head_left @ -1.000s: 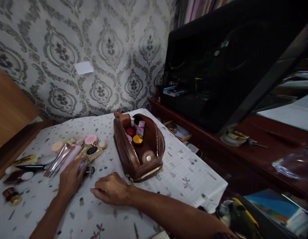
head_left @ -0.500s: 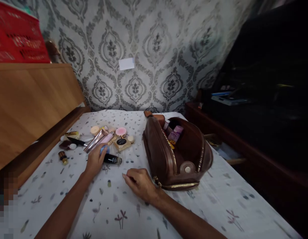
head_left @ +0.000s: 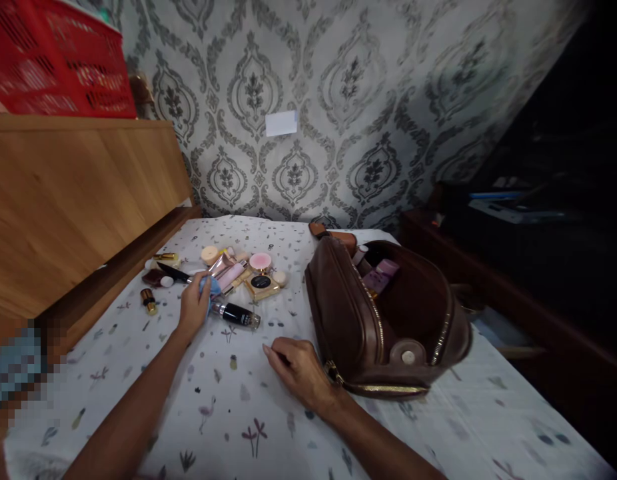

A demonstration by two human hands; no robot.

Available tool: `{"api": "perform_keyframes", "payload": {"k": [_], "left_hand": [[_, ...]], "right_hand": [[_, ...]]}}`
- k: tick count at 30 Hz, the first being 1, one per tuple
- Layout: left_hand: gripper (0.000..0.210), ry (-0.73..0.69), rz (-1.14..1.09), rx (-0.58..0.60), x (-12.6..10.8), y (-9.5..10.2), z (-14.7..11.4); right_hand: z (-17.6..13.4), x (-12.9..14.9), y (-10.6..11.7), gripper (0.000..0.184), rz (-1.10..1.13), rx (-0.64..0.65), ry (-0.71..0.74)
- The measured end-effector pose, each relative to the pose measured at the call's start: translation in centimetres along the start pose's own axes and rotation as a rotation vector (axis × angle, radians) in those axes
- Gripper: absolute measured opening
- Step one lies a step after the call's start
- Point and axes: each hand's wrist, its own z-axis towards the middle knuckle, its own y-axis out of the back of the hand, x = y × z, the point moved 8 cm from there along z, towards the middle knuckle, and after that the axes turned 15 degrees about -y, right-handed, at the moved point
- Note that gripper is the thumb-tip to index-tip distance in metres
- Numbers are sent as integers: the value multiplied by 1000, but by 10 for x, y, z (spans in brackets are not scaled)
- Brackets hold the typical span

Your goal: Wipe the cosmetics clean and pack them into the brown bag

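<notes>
My left hand (head_left: 194,305) is closed on a soft-looking blue item (head_left: 211,287) among the cosmetics; its exact kind is partly hidden by my fingers. Just right of that hand lies a black bottle with clear ends (head_left: 237,315). Behind the blue item are a pink tube (head_left: 230,276), a pink round compact (head_left: 260,262) and a gold square case with a black oval (head_left: 261,283). My right hand (head_left: 299,370) rests half curled on the printed sheet, its fingers bent in. Beside it stands a brown cosmetic bag (head_left: 346,300), unzipped, with a purple package (head_left: 381,275) inside.
At the left, a wooden panel (head_left: 83,200) carries a red basket (head_left: 88,67). A small brown-and-gold bottle (head_left: 148,301) lies near that side. Patterned wallpaper (head_left: 328,100) rises behind the sheet. Dark furniture (head_left: 553,280) stands at the right.
The view has swung a little left. My left hand has shifted slightly left and away from me with the blue item, uncovering more of the black bottle. My right hand stays put.
</notes>
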Motion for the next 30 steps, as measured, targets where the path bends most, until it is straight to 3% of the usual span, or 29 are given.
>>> {"api": "perform_keyframes", "payload": {"k": [9, 18, 30], "left_hand": [[30, -222, 58, 193, -21, -22, -4], [27, -248, 102, 225, -23, -27, -7], [25, -286, 88, 302, -33, -19, -1]], "right_hand": [[1, 1, -2, 39, -25, 17, 11], [1, -2, -4, 40, -33, 13, 8], [1, -2, -5, 41, -43, 31, -21]]}}
